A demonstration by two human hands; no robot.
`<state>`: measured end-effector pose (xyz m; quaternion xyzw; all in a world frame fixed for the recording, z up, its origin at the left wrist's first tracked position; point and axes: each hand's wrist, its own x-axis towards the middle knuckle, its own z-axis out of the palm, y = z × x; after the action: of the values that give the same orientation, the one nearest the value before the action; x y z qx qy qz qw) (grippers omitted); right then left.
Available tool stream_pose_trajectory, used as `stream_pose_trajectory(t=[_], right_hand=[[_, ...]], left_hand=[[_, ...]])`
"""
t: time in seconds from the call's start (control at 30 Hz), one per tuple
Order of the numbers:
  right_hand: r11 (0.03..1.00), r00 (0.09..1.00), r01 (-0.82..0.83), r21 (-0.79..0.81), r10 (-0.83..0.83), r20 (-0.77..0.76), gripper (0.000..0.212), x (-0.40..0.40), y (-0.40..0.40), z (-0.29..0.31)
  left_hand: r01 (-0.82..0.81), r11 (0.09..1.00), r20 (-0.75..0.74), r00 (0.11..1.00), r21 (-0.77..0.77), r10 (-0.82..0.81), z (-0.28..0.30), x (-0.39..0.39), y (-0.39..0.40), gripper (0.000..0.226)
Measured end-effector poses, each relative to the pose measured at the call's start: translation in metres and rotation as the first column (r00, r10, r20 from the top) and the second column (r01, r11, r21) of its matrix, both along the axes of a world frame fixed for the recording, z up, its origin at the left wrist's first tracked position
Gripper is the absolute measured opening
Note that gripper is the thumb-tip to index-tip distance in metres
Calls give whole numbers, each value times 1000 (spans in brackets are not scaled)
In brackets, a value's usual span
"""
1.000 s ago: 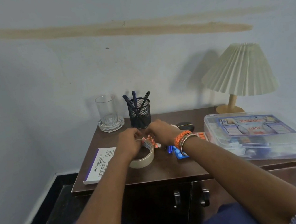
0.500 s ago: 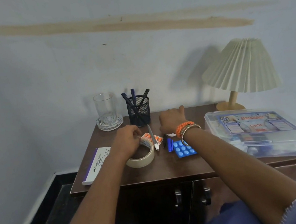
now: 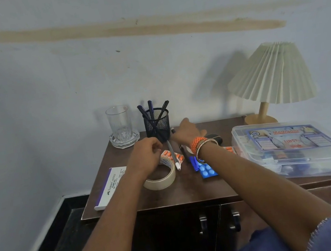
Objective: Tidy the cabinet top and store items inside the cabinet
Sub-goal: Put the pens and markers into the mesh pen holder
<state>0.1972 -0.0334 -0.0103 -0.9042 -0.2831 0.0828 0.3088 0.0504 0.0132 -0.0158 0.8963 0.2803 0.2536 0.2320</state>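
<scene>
On the brown cabinet top (image 3: 191,190) lie a tape roll (image 3: 162,181), a grey pen with a white tip (image 3: 173,156), a black pen (image 3: 183,152), an orange pill strip (image 3: 167,154), a blue pill strip (image 3: 208,171) and a small blue pen (image 3: 193,163). My left hand (image 3: 146,153) hovers with curled fingers over the tape roll's far rim; its fingertips are hidden. My right hand (image 3: 188,131) stretches flat toward the black mesh pen holder (image 3: 157,124), above the black pen's upper end. Both cabinet doors (image 3: 203,225) are closed.
A glass (image 3: 119,123) stands in a glass dish at the back left. A white Faber-Castell box (image 3: 110,187) lies at the left edge. A clear first-aid box (image 3: 292,147) fills the right side, a pleated lamp (image 3: 271,75) behind it. A dark object (image 3: 213,137) sits behind my right wrist.
My hands parted from the grey pen, which now lies on the top. The right hand moved back toward the pen holder. The left hand stayed over the tape roll.
</scene>
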Motion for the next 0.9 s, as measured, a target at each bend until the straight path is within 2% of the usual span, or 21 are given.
stream_pose_trajectory(t=[0.03, 0.1, 0.13, 0.2, 0.27, 0.33, 0.4, 0.43, 0.5, 0.6, 0.63, 0.7, 0.77, 0.83, 0.9], right_hand=[[997, 995, 17, 77, -9, -97, 47, 1, 0, 4], [973, 983, 41, 225, 1, -182, 35, 3, -2, 12], [954, 981, 56, 294, 3, -195, 28, 2, -4, 16], [901, 980, 76, 428, 12, -198, 19, 0, -9, 24], [829, 991, 35, 559, 41, -124, 18, -5, -15, 32], [765, 995, -84, 638, 102, 8, 14, -19, -24, 43], [714, 971, -237, 658, 188, 145, 8, -35, -33, 51], [689, 951, -308, 656, 247, 187, 5, -42, -39, 54], [652, 895, -431, 624, 397, 204, 13, -49, -50, 59], [665, 806, -570, 482, 565, 175, 28, -44, -64, 59], [667, 797, -576, 473, 587, 143, 33, -41, -69, 58], [712, 845, -468, 523, 535, 28, 35, -33, -76, 52], [844, 948, -287, 453, 318, 7, 28, -23, -81, 40], [965, 989, -138, 225, 122, 84, 21, -16, -86, 27], [996, 984, -76, -50, 83, 159, 27, -20, -91, 18]], left_hand=[[-5, 1000, 18, 1000, -6, 5, 1, 0, -2, 19], [-21, 998, 81, 996, -58, 25, 6, -1, -6, 20], [-27, 992, 125, 991, -125, 43, 10, -1, -8, 20], [-17, 925, 208, 973, -379, 103, 19, 1, -13, 21], [36, 724, 228, 959, -689, 170, 30, 2, -22, 27], [115, 471, 216, 962, -874, 165, 41, 1, -30, 43], [229, 249, 274, 947, -941, 166, 47, -1, -30, 60], [285, 167, 316, 927, -944, 203, 49, -3, -29, 64], [360, 92, 370, 873, -928, 318, 52, -7, -26, 57], [368, 137, 389, 803, -920, 451, 51, -11, -27, 27], [349, 157, 381, 795, -924, 472, 50, -11, -27, 23], [260, 240, 345, 816, -935, 463, 47, -9, -29, 21], [136, 402, 314, 852, -905, 419, 42, -5, -32, 19], [1, 614, 290, 883, -789, 370, 36, 0, -35, 16], [-96, 813, 242, 929, -574, 280, 31, 2, -36, 9]])
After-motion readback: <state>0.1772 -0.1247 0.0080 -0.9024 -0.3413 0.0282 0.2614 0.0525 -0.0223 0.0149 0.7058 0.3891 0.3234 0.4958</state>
